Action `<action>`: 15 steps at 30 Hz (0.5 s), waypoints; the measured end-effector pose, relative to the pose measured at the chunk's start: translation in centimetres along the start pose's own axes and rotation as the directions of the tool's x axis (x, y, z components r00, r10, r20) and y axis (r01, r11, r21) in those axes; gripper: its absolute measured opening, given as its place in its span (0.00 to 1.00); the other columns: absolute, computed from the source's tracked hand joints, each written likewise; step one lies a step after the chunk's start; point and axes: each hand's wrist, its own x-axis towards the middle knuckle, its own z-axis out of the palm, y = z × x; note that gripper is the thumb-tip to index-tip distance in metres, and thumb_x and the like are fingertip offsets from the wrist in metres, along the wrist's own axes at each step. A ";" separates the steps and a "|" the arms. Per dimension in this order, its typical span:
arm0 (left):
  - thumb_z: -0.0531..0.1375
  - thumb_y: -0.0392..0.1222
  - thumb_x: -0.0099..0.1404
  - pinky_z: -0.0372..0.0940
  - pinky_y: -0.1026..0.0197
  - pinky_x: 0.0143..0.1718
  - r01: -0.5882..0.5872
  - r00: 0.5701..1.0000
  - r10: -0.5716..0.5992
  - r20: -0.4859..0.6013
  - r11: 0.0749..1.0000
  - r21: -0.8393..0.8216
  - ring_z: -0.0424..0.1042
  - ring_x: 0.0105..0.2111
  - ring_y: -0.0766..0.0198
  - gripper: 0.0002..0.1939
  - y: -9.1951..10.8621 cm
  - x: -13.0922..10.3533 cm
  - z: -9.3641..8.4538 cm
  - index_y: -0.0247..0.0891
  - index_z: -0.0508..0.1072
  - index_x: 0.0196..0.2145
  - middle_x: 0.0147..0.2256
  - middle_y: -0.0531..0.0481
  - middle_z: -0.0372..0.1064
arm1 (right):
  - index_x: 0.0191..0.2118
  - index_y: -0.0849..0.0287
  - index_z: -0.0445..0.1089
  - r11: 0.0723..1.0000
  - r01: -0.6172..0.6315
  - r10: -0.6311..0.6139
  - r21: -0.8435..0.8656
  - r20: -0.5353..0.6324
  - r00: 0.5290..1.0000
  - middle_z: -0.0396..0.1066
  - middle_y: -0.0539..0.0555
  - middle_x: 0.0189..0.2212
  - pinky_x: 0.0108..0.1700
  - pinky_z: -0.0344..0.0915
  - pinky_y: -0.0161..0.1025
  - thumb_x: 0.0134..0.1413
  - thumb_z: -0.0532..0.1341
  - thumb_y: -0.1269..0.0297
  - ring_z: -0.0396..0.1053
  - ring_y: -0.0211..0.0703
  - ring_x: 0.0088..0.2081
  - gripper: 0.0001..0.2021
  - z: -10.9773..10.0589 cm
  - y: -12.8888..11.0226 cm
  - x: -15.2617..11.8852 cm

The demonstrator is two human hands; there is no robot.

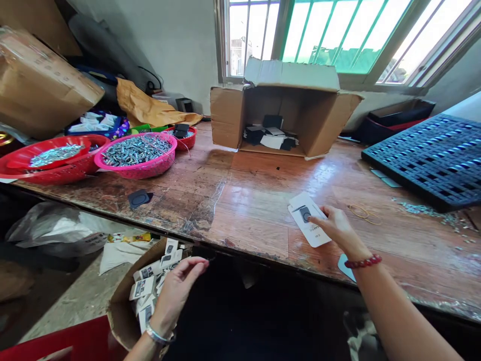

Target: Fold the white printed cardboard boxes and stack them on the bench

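Note:
My right hand (pixel 334 225), with a red bead bracelet at the wrist, holds a white printed card box (pixel 311 231) just over the wooden table (pixel 251 200). The box shows a picture of a dark device with a ring. My left hand (pixel 182 286), with a silver bangle, is closed, thumb and fingertips together, in front of the table edge. Anything between those fingertips is too small to make out. Below and beside it is a carton (pixel 120 311) of small white printed boxes (pixel 145 288). A black square piece (pixel 139 198) lies near the table's front edge.
An open cardboard box (pixel 227 118) with black and white pieces stands by the window. Red and pink baskets (pixel 137 170) of metal parts are at the left. A black grid tray (pixel 424 155), scattered small parts and a rubber band (pixel 363 214) lie at the right.

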 end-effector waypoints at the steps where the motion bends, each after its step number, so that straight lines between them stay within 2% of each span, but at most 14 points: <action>1: 0.69 0.60 0.50 0.67 0.50 0.53 0.020 0.995 -0.014 0.101 0.998 -0.057 0.77 0.41 0.53 0.24 0.9 -0.5 1.6 0.36 0.79 0.34 0.36 0.45 0.80 | 0.34 0.62 0.71 0.998 0.012 -0.014 0.069 0.033 0.999 0.75 0.58 0.27 0.27 0.65 0.41 0.46 0.62 0.50 0.72 0.50 0.28 0.18 0.1 -0.4 -1.2; 2: 0.68 0.60 0.53 0.66 0.49 0.54 0.053 0.975 -0.024 0.223 0.991 -0.124 0.77 0.42 0.53 0.24 1.7 -1.0 3.1 0.35 0.80 0.36 0.37 0.43 0.80 | 0.37 0.61 0.71 0.987 0.020 -0.031 0.158 0.072 0.997 0.76 0.58 0.30 0.27 0.66 0.41 0.49 0.60 0.47 0.73 0.49 0.28 0.20 0.5 -0.8 -2.6; 4: 0.65 0.61 0.57 0.65 0.46 0.55 0.125 0.889 0.013 0.457 0.954 -0.272 0.75 0.46 0.50 0.27 2.7 -1.8 6.0 0.35 0.79 0.43 0.42 0.40 0.79 | 0.39 0.60 0.71 0.944 0.007 -0.064 0.329 0.162 0.985 0.77 0.57 0.31 0.28 0.69 0.40 0.50 0.59 0.42 0.75 0.48 0.28 0.24 2.0 -1.5 -6.2; 5: 0.64 0.64 0.57 0.63 0.45 0.57 0.163 0.836 0.056 0.546 0.924 -0.345 0.73 0.51 0.48 0.31 2.9 -2.2 7.3 0.35 0.78 0.48 0.47 0.38 0.77 | 0.40 0.60 0.71 0.847 -0.073 -0.077 0.527 0.256 0.964 0.78 0.58 0.33 0.30 0.70 0.40 0.48 0.63 0.43 0.75 0.48 0.30 0.24 3.0 -1.8 -8.2; 6: 0.62 0.66 0.56 0.61 0.44 0.58 0.205 0.789 0.094 0.608 0.891 -0.405 0.69 0.55 0.47 0.35 2.9 -2.6 8.5 0.36 0.75 0.52 0.52 0.37 0.73 | 0.39 0.60 0.72 0.749 -0.161 -0.085 0.643 0.334 0.939 0.78 0.57 0.34 0.31 0.70 0.40 0.47 0.66 0.45 0.75 0.47 0.30 0.23 4.1 -1.9 -10.1; 7: 0.60 0.68 0.57 0.59 0.44 0.60 0.256 0.752 0.113 0.649 0.858 -0.445 0.66 0.58 0.46 0.38 2.8 -2.9 9.6 0.37 0.73 0.55 0.55 0.37 0.71 | 0.38 0.60 0.72 0.689 -0.230 -0.102 0.688 0.406 0.908 0.78 0.56 0.33 0.32 0.70 0.39 0.47 0.67 0.46 0.75 0.45 0.30 0.21 5.3 -1.9 -11.8; 8: 0.58 0.70 0.57 0.58 0.44 0.61 0.310 0.729 0.108 0.676 0.828 -0.467 0.64 0.59 0.46 0.39 2.6 -3.3 10.4 0.38 0.71 0.56 0.57 0.38 0.69 | 0.37 0.60 0.72 0.672 -0.270 -0.109 0.689 0.453 0.885 0.77 0.54 0.31 0.31 0.70 0.38 0.49 0.67 0.46 0.74 0.44 0.28 0.20 6.5 -1.8 -13.3; 9: 0.57 0.70 0.58 0.57 0.44 0.61 0.364 0.718 0.083 0.691 0.802 -0.474 0.64 0.60 0.46 0.39 2.4 -3.6 11.1 0.38 0.70 0.57 0.57 0.38 0.68 | 0.35 0.60 0.72 0.694 -0.260 -0.123 0.671 0.466 0.876 0.76 0.54 0.29 0.31 0.70 0.38 0.51 0.65 0.45 0.73 0.44 0.28 0.20 7.5 -1.7 -14.6; 11: 0.57 0.68 0.61 0.57 0.44 0.61 0.445 0.727 -0.005 0.687 0.765 -0.465 0.66 0.58 0.46 0.37 1.8 -4.2 11.8 0.39 0.69 0.59 0.56 0.39 0.70 | 0.33 0.59 0.71 0.832 -0.074 -0.175 0.550 0.386 0.906 0.74 0.53 0.27 0.31 0.69 0.39 0.54 0.62 0.45 0.72 0.45 0.28 0.19 8.8 -1.1 -16.0; 13: 0.59 0.65 0.61 0.58 0.44 0.60 0.471 0.748 -0.079 0.659 0.764 -0.442 0.68 0.56 0.46 0.36 1.2 -4.5 11.7 0.39 0.67 0.60 0.53 0.38 0.72 | 0.35 0.57 0.70 0.919 0.202 -0.268 0.339 0.161 0.950 0.74 0.56 0.32 0.35 0.71 0.44 0.54 0.63 0.47 0.72 0.50 0.34 0.17 9.3 -0.5 -16.3; 14: 0.60 0.64 0.61 0.59 0.44 0.59 0.468 0.755 -0.107 0.647 0.779 -0.417 0.69 0.55 0.46 0.36 1.1 -4.6 11.4 0.38 0.67 0.59 0.52 0.38 0.73 | 0.39 0.57 0.70 0.919 0.322 -0.338 0.228 0.034 0.941 0.74 0.58 0.37 0.40 0.71 0.49 0.54 0.64 0.49 0.72 0.55 0.39 0.16 9.2 -0.3 -16.1; 15: 0.60 0.64 0.60 0.59 0.44 0.59 0.454 0.760 -0.129 0.636 0.807 -0.379 0.69 0.55 0.46 0.36 1.0 -4.6 11.1 0.37 0.68 0.59 0.51 0.38 0.74 | 0.45 0.56 0.69 0.894 0.425 -0.420 0.144 -0.063 0.905 0.73 0.60 0.42 0.45 0.69 0.53 0.54 0.65 0.53 0.71 0.58 0.44 0.16 9.0 -0.2 -15.8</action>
